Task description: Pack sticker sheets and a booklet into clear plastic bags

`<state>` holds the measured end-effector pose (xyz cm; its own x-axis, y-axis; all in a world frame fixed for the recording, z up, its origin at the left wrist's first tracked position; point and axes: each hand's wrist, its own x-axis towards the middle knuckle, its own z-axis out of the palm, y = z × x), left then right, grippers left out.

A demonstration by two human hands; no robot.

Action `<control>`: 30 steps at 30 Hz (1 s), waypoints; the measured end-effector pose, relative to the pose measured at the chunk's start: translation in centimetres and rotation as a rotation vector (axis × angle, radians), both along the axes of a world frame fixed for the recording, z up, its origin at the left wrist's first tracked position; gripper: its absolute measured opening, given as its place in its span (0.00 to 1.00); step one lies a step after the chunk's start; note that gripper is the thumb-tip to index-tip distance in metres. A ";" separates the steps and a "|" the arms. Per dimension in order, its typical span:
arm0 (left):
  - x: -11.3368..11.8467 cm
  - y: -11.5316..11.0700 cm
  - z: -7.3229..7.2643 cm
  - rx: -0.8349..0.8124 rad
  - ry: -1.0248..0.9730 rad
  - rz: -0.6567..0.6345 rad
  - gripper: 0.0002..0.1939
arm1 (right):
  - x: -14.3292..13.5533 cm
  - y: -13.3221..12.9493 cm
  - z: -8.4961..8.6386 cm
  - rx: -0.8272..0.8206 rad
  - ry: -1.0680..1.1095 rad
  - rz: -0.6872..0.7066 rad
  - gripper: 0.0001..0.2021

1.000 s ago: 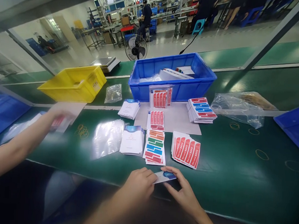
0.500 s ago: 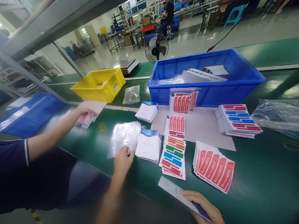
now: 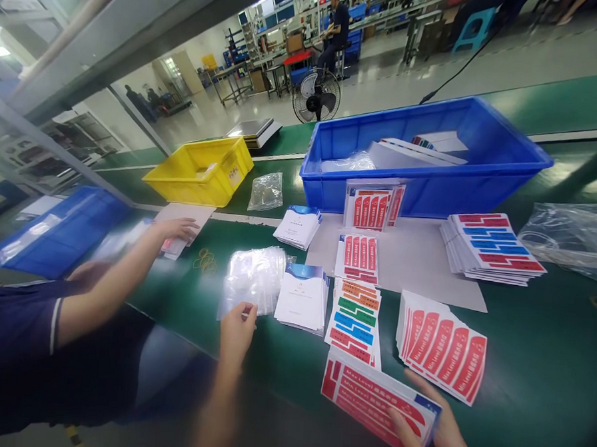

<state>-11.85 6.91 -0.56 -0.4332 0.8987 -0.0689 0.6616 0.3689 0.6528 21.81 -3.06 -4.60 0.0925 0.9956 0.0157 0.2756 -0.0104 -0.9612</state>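
My left hand (image 3: 237, 328) is pinched at the near corner of a pile of clear plastic bags (image 3: 256, 274), fingers closed on a bag's edge. In my right hand (image 3: 435, 424) is a red-and-white sticker sheet (image 3: 369, 401) with a blue-edged paper along its side; fingers and thumb grip its right end. White booklets with blue tops (image 3: 302, 300) stand stacked right of the bags. Beyond the held sheet lie multicoloured label sheets (image 3: 354, 320) and a fanned pile of red label sheets (image 3: 445, 344).
A large blue bin (image 3: 420, 186) stands at the back, with a yellow bin (image 3: 201, 175) to its left. A co-worker's arm (image 3: 119, 294) reaches in from the left beside another blue bin (image 3: 58, 231). More label sheets (image 3: 495, 244) are stacked at right.
My right hand has turned the held papers so that the red sticker face shows. My left hand has shifted slightly down and left at the bags' edge. The co-worker's second hand now shows.
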 end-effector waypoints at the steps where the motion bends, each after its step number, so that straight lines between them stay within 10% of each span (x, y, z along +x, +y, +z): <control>1: -0.5 -0.3 0.1 0.008 -0.059 0.022 0.14 | -0.1 0.0 0.0 -0.011 -0.002 -0.031 0.28; 5: -1.8 -1.5 0.4 0.065 -0.278 0.067 0.16 | -0.7 0.5 0.4 0.046 -0.061 -0.083 0.35; 12: -2.1 -1.9 1.1 0.133 -0.352 0.112 0.14 | -2.8 2.2 3.1 0.146 -0.026 0.212 0.12; 17: -1.1 -2.1 1.8 0.120 -0.421 0.054 0.13 | -3.7 2.5 3.4 0.119 -0.020 0.257 0.13; 30: 10.6 -7.0 5.3 -0.131 -0.275 -0.811 0.10 | -6.4 2.4 5.2 0.027 -0.134 0.408 0.12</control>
